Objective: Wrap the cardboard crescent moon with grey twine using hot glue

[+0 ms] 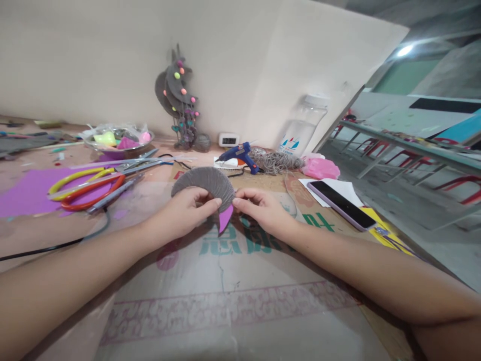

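A crescent wrapped in grey yarn (pixel 205 180) is held above the cardboard (pixel 180 296), its lower tip showing bare purple (pixel 225 219). My left hand (pixel 193 208) pinches the inner edge of the crescent, thumb and fingers pressed on the yarn. At the crescent's right edge, just above the purple tip, my right hand (pixel 261 208) is closed with thumb and forefinger together. A thin grey strand runs from near the right hand toward a loose heap of grey yarn (pixel 280 161).
Scissors with red and yellow handles (pixel 92 188) lie left on purple foam (pixel 22 193). Behind are a foil-like bowl (pixel 118 146), hanging crescents (pixel 178 90), a timer (pixel 228 139), a blue glue gun (pixel 242 156) and a bottle (pixel 302 128). A phone (pixel 340 204) lies right.
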Motion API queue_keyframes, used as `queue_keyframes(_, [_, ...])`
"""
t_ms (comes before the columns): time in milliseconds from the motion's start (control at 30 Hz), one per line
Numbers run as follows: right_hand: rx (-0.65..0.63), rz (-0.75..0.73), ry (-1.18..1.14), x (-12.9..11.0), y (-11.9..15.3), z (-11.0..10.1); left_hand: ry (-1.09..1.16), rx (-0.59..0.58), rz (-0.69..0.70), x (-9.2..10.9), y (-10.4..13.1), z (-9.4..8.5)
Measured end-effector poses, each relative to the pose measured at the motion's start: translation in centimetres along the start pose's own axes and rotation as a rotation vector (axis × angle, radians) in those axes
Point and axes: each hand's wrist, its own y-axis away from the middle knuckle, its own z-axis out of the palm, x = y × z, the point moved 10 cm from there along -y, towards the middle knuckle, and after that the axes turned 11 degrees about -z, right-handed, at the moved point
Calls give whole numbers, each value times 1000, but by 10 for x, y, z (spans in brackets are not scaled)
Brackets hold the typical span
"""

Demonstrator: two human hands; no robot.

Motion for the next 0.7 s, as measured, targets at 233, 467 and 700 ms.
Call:
queue_keyframes(233, [-24, -28, -19, -3, -1, 1, 28, 76, 1, 2, 1, -6])
queue_keyframes(467, [43, 0, -26, 1, -5, -6, 36, 60, -6, 3, 1, -6])
queue_keyframes(700, [59, 45, -114, 6, -4, -5, 254, 8, 12, 0, -1, -2])
